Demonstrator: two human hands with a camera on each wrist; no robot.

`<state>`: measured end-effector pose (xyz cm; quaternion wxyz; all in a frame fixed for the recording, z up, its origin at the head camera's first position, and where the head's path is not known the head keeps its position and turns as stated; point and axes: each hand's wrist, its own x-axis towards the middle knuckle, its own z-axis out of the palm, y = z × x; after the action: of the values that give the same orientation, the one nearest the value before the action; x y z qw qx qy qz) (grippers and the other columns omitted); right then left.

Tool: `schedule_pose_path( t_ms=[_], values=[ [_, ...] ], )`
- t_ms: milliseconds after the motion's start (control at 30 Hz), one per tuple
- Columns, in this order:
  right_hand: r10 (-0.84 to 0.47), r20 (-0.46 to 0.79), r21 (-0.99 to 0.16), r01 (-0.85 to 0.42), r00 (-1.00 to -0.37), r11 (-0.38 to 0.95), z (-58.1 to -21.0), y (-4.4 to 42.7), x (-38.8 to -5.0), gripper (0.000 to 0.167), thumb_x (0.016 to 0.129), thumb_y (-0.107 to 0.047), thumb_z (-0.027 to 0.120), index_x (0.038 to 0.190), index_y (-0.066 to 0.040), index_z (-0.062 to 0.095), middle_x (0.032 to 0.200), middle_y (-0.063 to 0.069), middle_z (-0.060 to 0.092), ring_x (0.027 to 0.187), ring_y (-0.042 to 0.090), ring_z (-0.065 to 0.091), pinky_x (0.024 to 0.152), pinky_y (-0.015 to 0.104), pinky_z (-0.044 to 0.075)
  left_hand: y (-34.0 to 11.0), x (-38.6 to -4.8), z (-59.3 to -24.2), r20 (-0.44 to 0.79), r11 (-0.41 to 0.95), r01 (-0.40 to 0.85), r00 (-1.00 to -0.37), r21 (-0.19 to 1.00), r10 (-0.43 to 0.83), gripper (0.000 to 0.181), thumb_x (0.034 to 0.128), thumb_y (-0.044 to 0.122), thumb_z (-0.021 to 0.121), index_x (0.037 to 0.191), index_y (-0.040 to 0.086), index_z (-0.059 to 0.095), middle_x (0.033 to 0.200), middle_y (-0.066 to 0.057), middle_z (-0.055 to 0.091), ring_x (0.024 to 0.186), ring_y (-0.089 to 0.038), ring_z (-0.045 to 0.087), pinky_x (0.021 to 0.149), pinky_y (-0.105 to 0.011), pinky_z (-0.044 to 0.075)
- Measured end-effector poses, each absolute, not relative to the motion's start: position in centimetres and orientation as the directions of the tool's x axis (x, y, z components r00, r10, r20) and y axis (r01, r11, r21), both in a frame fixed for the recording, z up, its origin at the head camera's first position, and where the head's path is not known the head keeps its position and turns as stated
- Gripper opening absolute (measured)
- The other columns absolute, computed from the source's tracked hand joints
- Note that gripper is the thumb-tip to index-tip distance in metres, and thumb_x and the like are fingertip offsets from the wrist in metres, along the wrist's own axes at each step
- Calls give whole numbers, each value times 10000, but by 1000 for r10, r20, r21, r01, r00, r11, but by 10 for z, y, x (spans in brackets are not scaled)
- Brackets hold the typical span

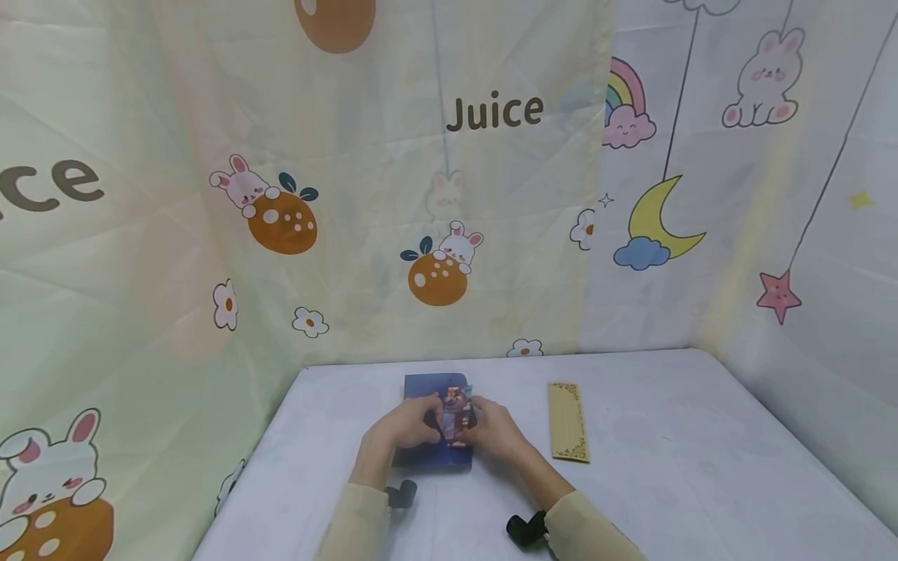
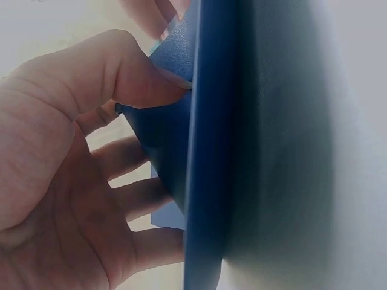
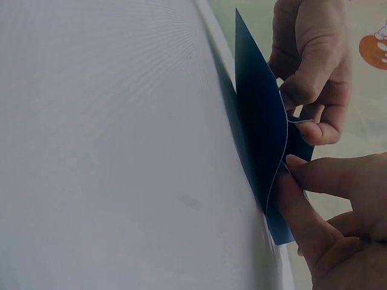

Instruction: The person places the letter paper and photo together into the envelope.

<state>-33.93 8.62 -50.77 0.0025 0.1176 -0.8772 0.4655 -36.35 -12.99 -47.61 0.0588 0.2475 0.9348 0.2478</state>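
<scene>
Patterned fabric backdrop [image 1: 365, 195] on the left, far and right sides: thin, wrinkled, printed with rabbits, oranges, flowers and a moon. In front of it, a white-covered table [image 1: 652, 452], smooth, with faint creases.

Task items sit mid-table. Dark-blue rectangular folder-like piece [image 1: 431, 382] lies at the far middle, long axis near-far, a bit slanted. Fine-grained surface, thin edges; from the right wrist its edge bows in a wave. Can't tell how its layers fold.

Cream-sleeved arms come in from the near side. Left hand [image 1: 405, 423] is on the folder's left part, thumb and fingers pinching the blue sheet. Right hand [image 1: 496, 430] is on the right, thumb and fingertips clamped on the card's right side; the right wrist view has its fingertips at a blue edge too. Hands are close together, the card between them.

Pale yellow wood-look strip [image 1: 570, 422] lies flat, well right of the folder. Long narrow rectangle, long axis near-far, near end angled slightly right; brown ornament at corners and along the right edge.

Small glossy-looking picture card [image 1: 457, 413] is over the folder, long axis near-far, printed figure's head toward the far side.

Black elbow-shaped fitting [image 1: 526, 530] by the right cuff.
</scene>
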Motion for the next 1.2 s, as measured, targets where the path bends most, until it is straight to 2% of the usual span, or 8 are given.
schedule_pose_path(
  t_ms=[133,200,300,500,667,900,1133,1200],
  values=[
    [-241,124,-821,-236,-963,521,-509,85,-340,822,811,-138,861,1485,90,450,1461,296,569,1374,475,532,1120,615,417,-131,-365,-477,19,750,441,-867,493,498,277,748,113,783,907,229,587,1553,-203,525,1078,-248,626,927,-451,493],
    [-260,129,-821,-250,-957,513,-509,84,-340,795,810,-139,860,1473,69,474,1406,265,620,1311,435,593,1087,596,459,-132,-366,-478,24,747,449,-864,489,503,278,748,116,782,903,235,584,1552,-205,525,1148,-286,651,961,-464,502],
    [-286,128,-830,-261,-950,493,-510,82,-340,735,819,-143,850,1450,30,514,1301,199,688,1134,334,686,987,537,545,-134,-366,-479,34,745,457,-861,486,507,286,745,118,784,900,240,577,1561,-220,509,1322,-398,608,1057,-530,488],
    [-301,114,-836,-255,-947,486,-508,78,-343,718,835,-122,835,1460,19,512,1205,160,718,816,165,670,783,391,583,-136,-366,-478,37,741,456,-862,492,506,283,752,118,774,892,253,570,1571,-215,498,1401,-439,538,1105,-563,456],
    [-319,118,-828,-270,-940,491,-508,77,-344,738,829,-114,837,1460,59,496,1202,188,708,776,157,659,742,369,569,-135,-368,-479,33,743,461,-858,486,512,276,745,119,774,896,241,577,1573,-221,493,1414,-454,518,1140,-576,423],
    [-350,148,-799,-321,-925,509,-509,75,-348,660,803,-93,845,1388,41,570,1222,174,676,835,172,627,750,358,543,-135,-368,-480,38,734,471,-853,489,521,282,729,119,777,907,222,584,1568,-229,497,1393,-454,540,1103,-563,458],
    [-376,149,-785,-341,-915,518,-510,71,-352,497,804,-101,845,1255,-16,654,1108,120,675,890,188,636,760,346,553,-133,-368,-482,33,738,462,-857,492,515,272,728,115,765,922,209,599,1571,-212,500,1394,-428,550,1051,-507,483],
    [-381,143,-793,-336,-914,508,-510,70,-353,494,798,-89,844,1253,-39,658,1095,96,684,899,181,642,776,348,556,-133,-368,-482,35,735,468,-853,490,520,278,724,116,766,933,199,601,1530,-205,552,1345,-413,592,1015,-500,496]
  ],
)
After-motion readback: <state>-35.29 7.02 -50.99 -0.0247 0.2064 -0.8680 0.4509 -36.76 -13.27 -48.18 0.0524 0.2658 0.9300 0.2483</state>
